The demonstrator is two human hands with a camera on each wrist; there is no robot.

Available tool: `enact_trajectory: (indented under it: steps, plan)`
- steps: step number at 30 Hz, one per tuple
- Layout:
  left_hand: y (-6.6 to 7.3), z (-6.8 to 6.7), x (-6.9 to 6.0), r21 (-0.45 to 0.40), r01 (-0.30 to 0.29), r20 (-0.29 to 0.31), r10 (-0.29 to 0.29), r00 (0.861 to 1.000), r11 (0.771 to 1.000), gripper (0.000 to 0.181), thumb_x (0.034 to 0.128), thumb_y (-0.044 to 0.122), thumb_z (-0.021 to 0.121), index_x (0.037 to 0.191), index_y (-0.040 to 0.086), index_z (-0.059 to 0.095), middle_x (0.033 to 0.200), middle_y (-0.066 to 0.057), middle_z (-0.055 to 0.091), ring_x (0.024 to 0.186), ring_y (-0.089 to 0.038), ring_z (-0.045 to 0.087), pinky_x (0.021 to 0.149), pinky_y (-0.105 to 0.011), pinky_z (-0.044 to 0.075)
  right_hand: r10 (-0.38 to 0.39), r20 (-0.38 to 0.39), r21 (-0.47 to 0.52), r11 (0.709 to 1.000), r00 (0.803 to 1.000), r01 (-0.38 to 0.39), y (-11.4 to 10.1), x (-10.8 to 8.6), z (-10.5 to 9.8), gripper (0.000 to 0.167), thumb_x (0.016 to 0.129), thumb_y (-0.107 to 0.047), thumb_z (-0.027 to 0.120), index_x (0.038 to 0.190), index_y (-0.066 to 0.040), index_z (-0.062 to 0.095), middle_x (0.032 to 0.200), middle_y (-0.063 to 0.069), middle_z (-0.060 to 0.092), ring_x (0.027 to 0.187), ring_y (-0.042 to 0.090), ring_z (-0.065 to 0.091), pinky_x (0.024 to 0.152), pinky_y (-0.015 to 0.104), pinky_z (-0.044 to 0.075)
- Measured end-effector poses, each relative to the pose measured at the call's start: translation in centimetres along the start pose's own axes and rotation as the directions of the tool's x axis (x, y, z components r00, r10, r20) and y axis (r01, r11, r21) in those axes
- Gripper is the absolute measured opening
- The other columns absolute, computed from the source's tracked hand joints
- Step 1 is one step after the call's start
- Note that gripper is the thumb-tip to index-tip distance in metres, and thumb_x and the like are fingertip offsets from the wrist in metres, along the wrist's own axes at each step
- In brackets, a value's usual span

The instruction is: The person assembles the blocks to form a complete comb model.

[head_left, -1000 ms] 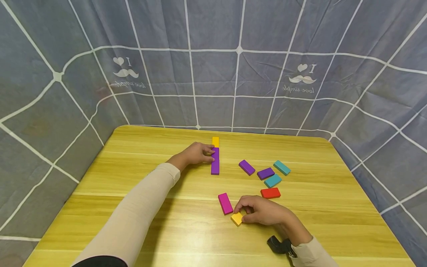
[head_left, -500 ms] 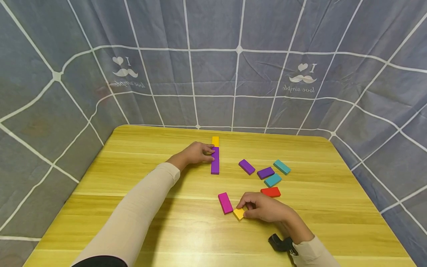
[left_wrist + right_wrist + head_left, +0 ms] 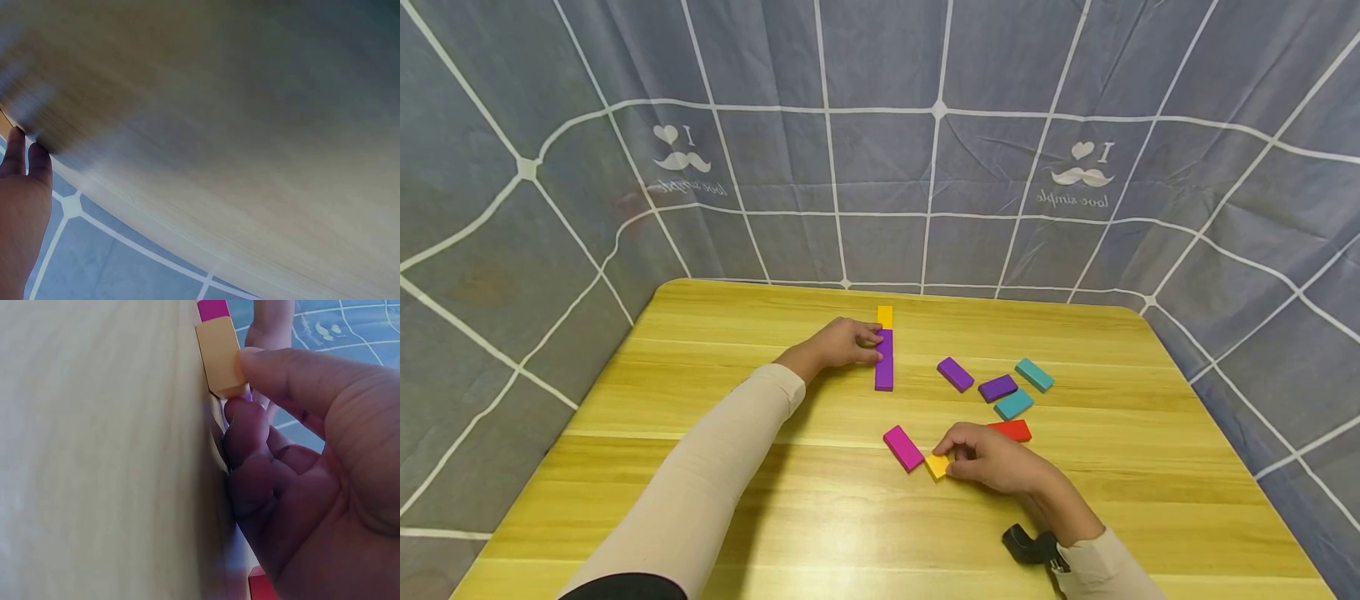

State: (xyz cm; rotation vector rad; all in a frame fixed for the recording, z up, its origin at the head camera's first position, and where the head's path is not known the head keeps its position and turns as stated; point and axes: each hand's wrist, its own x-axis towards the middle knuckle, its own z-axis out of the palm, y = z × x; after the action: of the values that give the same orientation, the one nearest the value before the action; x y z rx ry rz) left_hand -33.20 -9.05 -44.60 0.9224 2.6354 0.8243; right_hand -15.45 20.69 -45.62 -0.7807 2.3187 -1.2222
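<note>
In the head view, my right hand (image 3: 996, 460) pinches a small yellow block (image 3: 937, 467) between thumb and fingers, its corner against or very near a magenta block (image 3: 903, 448). The right wrist view shows the thumb on the side of that yellow block (image 3: 220, 355), with the magenta block (image 3: 214, 309) just beyond. My left hand (image 3: 844, 342) has its fingertips on the left side of a long purple strip (image 3: 884, 367), which lines up with another yellow block (image 3: 885, 317) at its far end. Two of its fingers show in the left wrist view.
Two loose purple blocks (image 3: 955, 375) (image 3: 997, 388), two teal blocks (image 3: 1034, 375) (image 3: 1014, 405) and a red block (image 3: 1017, 430) lie to the right on the wooden table (image 3: 700, 367). A grey curtain (image 3: 880, 167) with white lines surrounds its far side.
My right hand has moved the pinched yellow block away from me, up the table. The magenta block has shifted slightly left and turned. My left hand stays in place on the purple strip.
</note>
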Motion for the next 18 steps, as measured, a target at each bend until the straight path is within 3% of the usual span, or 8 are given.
enact_trajectory:
  steps: [6,18]
  plan:
    - [0.21,0.06,-0.03,-0.003,0.010,0.001,-0.010,1.000,1.000,0.045,0.0911,0.028,0.074,0.129,0.005,0.065,0.146,-0.008,0.052,0.138,-0.029,0.043,0.116,-0.039,0.031,0.030,-0.043,-0.003,1.000,0.999,-0.030,-0.14,-0.14,-0.19,0.017,0.093,-0.008,0.068,0.110,-0.010,0.067,0.079,0.000,0.057,0.067,0.012,0.049,0.060,0.022,0.043]
    - [0.40,0.08,0.00,-0.016,0.028,0.004,-0.028,1.000,0.999,0.046,0.0909,0.030,0.074,0.129,0.006,0.065,0.146,-0.007,0.052,0.138,-0.029,0.043,0.116,-0.040,0.030,0.074,-0.100,-0.078,0.994,0.992,-0.082,0.29,0.53,-0.49,0.017,0.093,-0.011,0.069,0.110,-0.013,0.067,0.083,0.000,0.057,0.068,0.015,0.050,0.061,0.025,0.044]
